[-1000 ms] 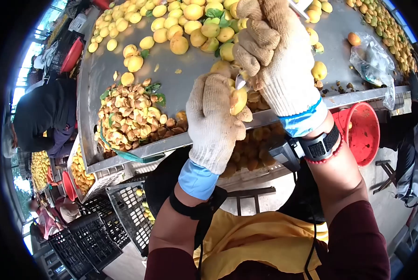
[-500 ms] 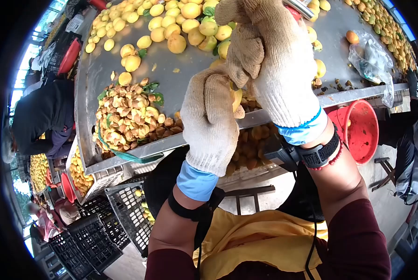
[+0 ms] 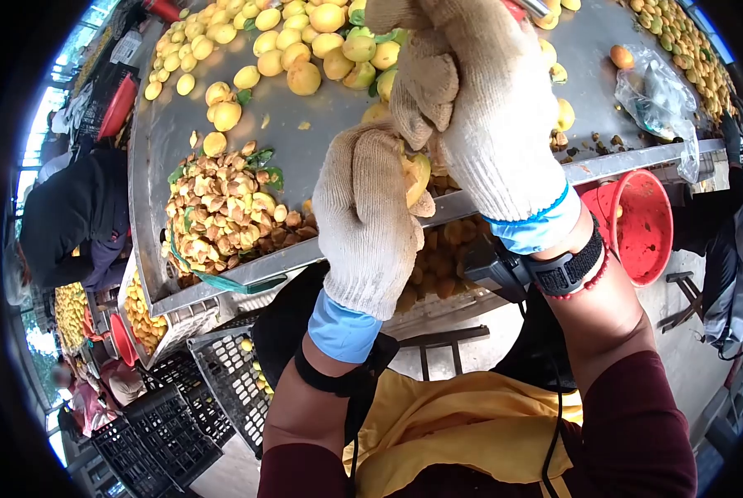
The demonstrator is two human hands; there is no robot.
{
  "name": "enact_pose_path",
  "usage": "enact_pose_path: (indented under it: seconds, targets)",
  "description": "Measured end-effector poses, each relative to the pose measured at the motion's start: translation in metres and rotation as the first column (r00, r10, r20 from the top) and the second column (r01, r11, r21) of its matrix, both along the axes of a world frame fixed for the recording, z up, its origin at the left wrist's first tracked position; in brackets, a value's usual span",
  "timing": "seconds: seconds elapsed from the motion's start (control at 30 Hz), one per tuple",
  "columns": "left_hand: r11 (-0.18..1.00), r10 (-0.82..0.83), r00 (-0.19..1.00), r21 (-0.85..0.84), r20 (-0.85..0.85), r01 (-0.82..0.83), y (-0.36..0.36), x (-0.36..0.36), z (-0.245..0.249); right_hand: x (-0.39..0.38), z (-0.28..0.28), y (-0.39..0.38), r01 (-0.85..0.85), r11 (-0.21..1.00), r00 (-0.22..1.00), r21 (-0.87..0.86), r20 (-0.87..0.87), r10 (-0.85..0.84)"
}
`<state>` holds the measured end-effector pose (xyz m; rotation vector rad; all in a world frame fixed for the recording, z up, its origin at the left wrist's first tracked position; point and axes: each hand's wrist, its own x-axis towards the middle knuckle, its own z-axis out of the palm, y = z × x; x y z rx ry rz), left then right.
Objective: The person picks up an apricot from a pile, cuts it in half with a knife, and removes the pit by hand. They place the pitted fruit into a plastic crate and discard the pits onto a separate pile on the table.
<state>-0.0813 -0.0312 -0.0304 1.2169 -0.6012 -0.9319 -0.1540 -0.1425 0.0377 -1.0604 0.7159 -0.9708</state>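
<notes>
Both hands wear knitted work gloves over blue cuffs and meet above the metal table's near edge. My left hand (image 3: 367, 199) is closed around a yellow apricot (image 3: 417, 178), partly hidden by the glove. My right hand (image 3: 471, 91) is closed in a fist right beside it, touching or almost touching the fruit. From the top of that fist sticks out a tool with a red and a shiny metal part (image 3: 537, 7); its other end is hidden. Left of my hands lies a heap of cut apricot pieces (image 3: 222, 216). Whole apricots (image 3: 305, 50) lie farther back.
The metal table (image 3: 160, 145) has a raised rim. A plastic bag (image 3: 657, 95) lies at its right. A red bucket (image 3: 643, 228) stands below the right edge. Black crates (image 3: 226, 378) sit at lower left. Another person in dark clothing (image 3: 73, 212) bends at the left.
The hands stay together at nearly the same spot, with the apricot still in my left hand and slightly more of it showing. The whole view has shifted a little.
</notes>
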Motion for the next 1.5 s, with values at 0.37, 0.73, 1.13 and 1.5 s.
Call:
enact_pose_path:
  seconds: [0.37,0.73,1.13,1.5]
  targets:
    - [0.993,0.116,0.983,0.048,-0.145,-0.111,-0.001,-0.003,-0.007,0.007,-0.051,0.007,-0.182,0.983,0.864,0.006,0.479,0.157]
    - [0.992,-0.021,0.724,0.075,-0.689,0.100,-0.029,0.047,-0.033,0.017,-0.080,-0.024,-0.124,0.985,0.900,-0.123,0.403,0.164]
    - [0.966,0.114,0.979,-0.211,-0.171,-0.149,-0.022,0.057,-0.022,0.020,-0.070,0.001,-0.352,0.831,0.747,-0.431,-0.664,-0.029]
    - [0.946,0.254,0.961,-0.179,-0.113,-0.271,0.016,0.088,-0.007,-0.004,-0.071,-0.017,-0.413,0.907,0.810,-0.089,-0.492,0.320]
